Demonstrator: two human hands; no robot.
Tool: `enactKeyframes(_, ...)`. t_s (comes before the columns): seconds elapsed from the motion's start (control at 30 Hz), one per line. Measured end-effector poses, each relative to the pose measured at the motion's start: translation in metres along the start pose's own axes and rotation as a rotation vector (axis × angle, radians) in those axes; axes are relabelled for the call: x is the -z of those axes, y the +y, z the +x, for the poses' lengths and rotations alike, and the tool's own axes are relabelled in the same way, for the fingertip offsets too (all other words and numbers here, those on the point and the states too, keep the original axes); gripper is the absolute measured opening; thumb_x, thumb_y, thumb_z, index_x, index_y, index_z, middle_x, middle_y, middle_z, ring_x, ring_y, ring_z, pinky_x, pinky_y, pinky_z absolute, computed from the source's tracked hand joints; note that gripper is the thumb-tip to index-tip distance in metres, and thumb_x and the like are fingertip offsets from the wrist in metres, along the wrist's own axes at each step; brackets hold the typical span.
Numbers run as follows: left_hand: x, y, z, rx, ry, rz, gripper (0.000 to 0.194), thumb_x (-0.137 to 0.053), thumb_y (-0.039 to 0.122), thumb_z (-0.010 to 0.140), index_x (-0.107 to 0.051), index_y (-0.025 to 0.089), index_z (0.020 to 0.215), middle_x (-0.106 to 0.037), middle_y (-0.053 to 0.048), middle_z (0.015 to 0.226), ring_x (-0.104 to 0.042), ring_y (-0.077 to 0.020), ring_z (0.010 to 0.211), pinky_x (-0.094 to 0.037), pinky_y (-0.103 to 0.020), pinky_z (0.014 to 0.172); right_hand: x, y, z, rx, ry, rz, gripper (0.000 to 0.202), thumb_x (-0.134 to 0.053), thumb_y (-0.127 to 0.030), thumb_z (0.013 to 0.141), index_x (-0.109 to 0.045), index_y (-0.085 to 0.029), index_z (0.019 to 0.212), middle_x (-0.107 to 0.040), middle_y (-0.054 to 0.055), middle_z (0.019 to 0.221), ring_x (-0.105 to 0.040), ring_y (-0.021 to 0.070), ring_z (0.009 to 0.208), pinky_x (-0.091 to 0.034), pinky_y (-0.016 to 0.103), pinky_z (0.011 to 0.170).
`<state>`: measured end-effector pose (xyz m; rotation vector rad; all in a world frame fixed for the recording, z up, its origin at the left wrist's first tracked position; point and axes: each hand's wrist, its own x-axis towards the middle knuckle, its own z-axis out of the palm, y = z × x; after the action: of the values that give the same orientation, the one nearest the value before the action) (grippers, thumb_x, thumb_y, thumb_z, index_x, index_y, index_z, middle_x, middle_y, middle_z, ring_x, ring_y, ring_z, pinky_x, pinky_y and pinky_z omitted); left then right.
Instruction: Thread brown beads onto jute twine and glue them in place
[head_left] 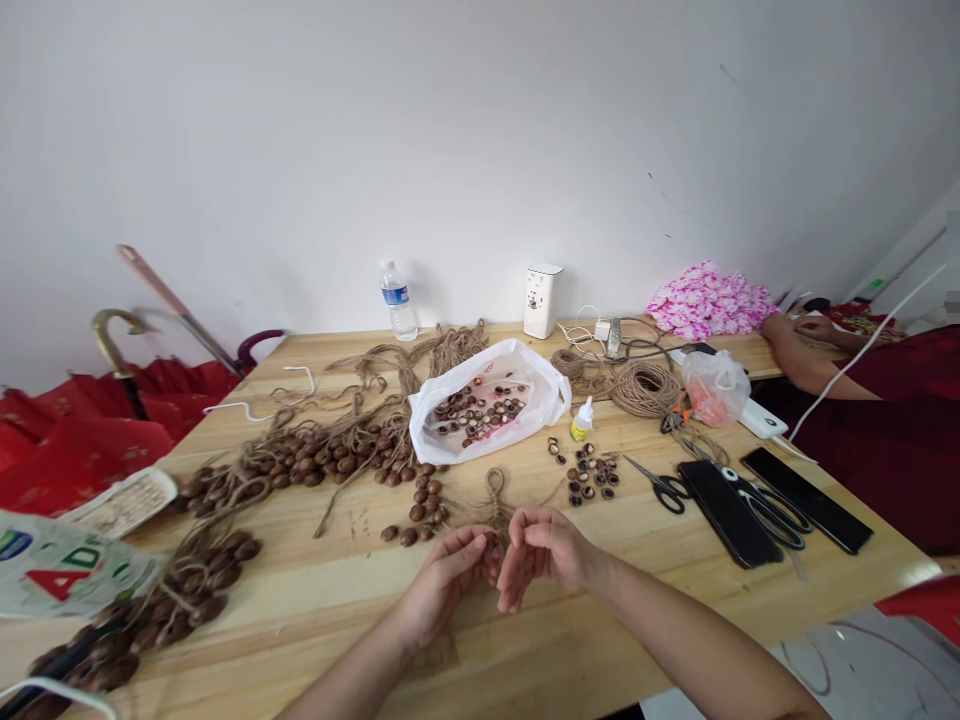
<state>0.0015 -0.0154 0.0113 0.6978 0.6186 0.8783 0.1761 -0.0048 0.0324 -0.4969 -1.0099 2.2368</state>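
My left hand point(448, 582) is closed in a pinch at the table's near middle, with a small brown nut shell partly showing at its fingertips. Close beside it, my right hand point(546, 556) has its fingers curled toward the left one; what they hold, if anything, is hidden. Just beyond both hands lies a knotted twine piece with a loop point(495, 484), its strands spreading to the sides. Whole brown nuts point(424, 500) lie to the left of the twine. Several open half shells point(589, 474) are scattered to the right, near a small glue bottle point(582, 420).
A white plastic bag point(517, 362) of half shells stands behind. Nuts on twine point(315, 455) cover the left side. Scissors point(667, 492), phones point(729, 515) and a twine coil point(645, 390) lie right. Another person's arm point(814, 365) rests at the far right.
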Motion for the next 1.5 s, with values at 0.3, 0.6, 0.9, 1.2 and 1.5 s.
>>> enactKeyframes(0.3, -0.003, 0.003, -0.002, 0.020, 0.027, 0.027, 0.019, -0.063, 0.031, 0.077, -0.065, 0.012, 0.078, -0.062, -0.006, 0.068, -0.056, -0.0157, 0.062, -0.042, -0.028, 0.060, -0.012, -0.005, -0.006, -0.013, 0.018, -0.019, 0.034, -0.062, -0.045, 0.079, -0.047, -0.015, 0.082, -0.072, 0.010, 0.076, -0.070, 0.0250, 0.071, -0.051, 0.034, 0.058)
enactKeyframes(0.6, 0.000, 0.001, -0.001, 0.016, 0.042, 0.018, 0.018, -0.064, 0.030, 0.076, -0.067, 0.012, 0.082, -0.064, -0.006, 0.071, -0.057, -0.0174, 0.066, -0.042, -0.030, 0.065, -0.009, -0.003, -0.005, -0.026, -0.059, -0.016, 0.039, -0.059, -0.052, 0.080, -0.041, -0.018, 0.082, -0.073, 0.008, 0.077, -0.071, 0.0252, 0.073, -0.052, 0.033, 0.060)
enactKeyframes(0.9, 0.002, 0.001, -0.001, 0.009, 0.032, 0.002, 0.014, -0.063, 0.026, 0.077, -0.066, 0.013, 0.080, -0.064, -0.005, 0.072, -0.056, -0.0150, 0.065, -0.041, -0.029, 0.067, -0.006, -0.004, -0.003, -0.023, -0.165, 0.007, 0.045, -0.055, -0.059, 0.078, -0.034, -0.020, 0.075, -0.073, 0.008, 0.069, -0.070, 0.0270, 0.060, -0.053, 0.035, 0.052)
enactKeyframes(1.2, 0.002, 0.001, -0.001, 0.012, 0.014, 0.002, 0.014, -0.061, 0.026, 0.079, -0.065, 0.013, 0.081, -0.063, -0.005, 0.072, -0.056, -0.0144, 0.064, -0.041, -0.029, 0.067, -0.006, -0.007, -0.003, 0.054, -0.249, 0.065, 0.036, -0.051, -0.050, 0.085, -0.041, -0.017, 0.075, -0.073, 0.010, 0.068, -0.068, 0.0240, 0.052, -0.050, 0.029, 0.042)
enactKeyframes(1.5, 0.001, 0.002, 0.000, 0.006, 0.021, 0.012, 0.015, -0.063, 0.027, 0.078, -0.066, 0.012, 0.080, -0.063, -0.005, 0.072, -0.055, -0.0143, 0.065, -0.041, -0.029, 0.066, -0.005, -0.005, -0.003, 0.028, -0.205, 0.058, 0.040, -0.053, -0.055, 0.082, -0.041, -0.018, 0.075, -0.073, 0.009, 0.066, -0.068, 0.0235, 0.051, -0.050, 0.030, 0.042)
